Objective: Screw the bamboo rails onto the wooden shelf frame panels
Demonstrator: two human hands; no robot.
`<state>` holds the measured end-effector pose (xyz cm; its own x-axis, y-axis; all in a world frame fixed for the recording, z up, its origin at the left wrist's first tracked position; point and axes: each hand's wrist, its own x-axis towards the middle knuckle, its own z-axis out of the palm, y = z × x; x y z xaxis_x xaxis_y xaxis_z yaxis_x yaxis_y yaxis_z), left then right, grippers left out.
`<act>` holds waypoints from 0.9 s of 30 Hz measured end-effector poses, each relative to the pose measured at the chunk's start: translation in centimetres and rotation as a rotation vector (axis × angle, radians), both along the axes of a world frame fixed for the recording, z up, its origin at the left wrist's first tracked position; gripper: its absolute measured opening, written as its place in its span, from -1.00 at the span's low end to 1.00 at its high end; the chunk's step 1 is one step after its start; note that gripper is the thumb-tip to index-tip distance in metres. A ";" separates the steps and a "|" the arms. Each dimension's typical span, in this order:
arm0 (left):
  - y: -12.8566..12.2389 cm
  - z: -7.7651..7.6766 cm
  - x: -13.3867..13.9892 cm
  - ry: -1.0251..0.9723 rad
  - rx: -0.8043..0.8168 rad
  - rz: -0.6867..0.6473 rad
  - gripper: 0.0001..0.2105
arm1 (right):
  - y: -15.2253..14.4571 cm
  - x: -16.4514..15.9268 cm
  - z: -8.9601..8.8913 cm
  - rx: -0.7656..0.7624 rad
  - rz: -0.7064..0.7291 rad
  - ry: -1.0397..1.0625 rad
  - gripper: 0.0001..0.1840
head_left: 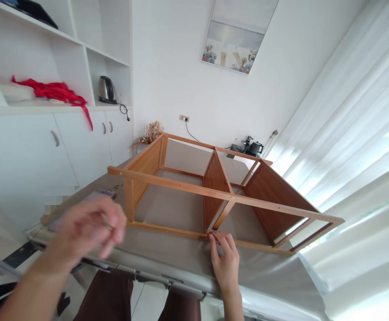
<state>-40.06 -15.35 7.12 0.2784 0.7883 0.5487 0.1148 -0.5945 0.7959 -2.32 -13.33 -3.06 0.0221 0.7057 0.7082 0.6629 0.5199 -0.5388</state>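
Observation:
A wooden shelf frame [177, 185] lies on its side on the table, with a middle board [216, 178] and two end boards. My right hand [226, 258] is at the lower front rail [174, 230], its thumb and fingertips pinched together where the middle board meets the rail. Whatever the fingertips hold there is hidden. My left hand [96, 225] is raised over the table's left front part, apart from the frame and smeared by motion. Its fingers are curled around a small thin piece [106, 220] too blurred to name.
Small loose bits [117, 185] and a flat package [100, 193] lie left of the frame on the covered table [264, 272]. Dried stalks [154, 131] and a black kettle [256, 148] stand behind it. White cabinets [80, 142] line the left, curtains [354, 89] the right.

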 end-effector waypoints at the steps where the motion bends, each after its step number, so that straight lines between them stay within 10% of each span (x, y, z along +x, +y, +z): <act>1: -0.2 -0.9 3.5 -0.007 -0.169 -0.110 -0.81 | 0.0 0.1 0.0 0.000 -0.007 0.005 -0.80; 4: 0.7 -3.1 11.8 0.153 -0.397 -0.227 -0.85 | 0.0 0.3 -0.2 -0.012 -0.025 0.020 -0.80; 9: 3.0 -6.5 17.8 0.482 -0.190 -0.008 -0.89 | -0.1 0.8 0.1 -0.068 -0.059 0.038 -0.80; 27: 4.1 -9.3 20.7 0.872 0.048 0.042 -0.83 | -0.9 3.7 0.6 -0.453 0.078 0.006 -0.71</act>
<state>-19.39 -11.28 -2.21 0.5852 0.7891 0.1868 0.6937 -0.6064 0.3886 1.36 -14.20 -2.42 -0.0402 0.9440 0.3275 0.6276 0.2788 -0.7269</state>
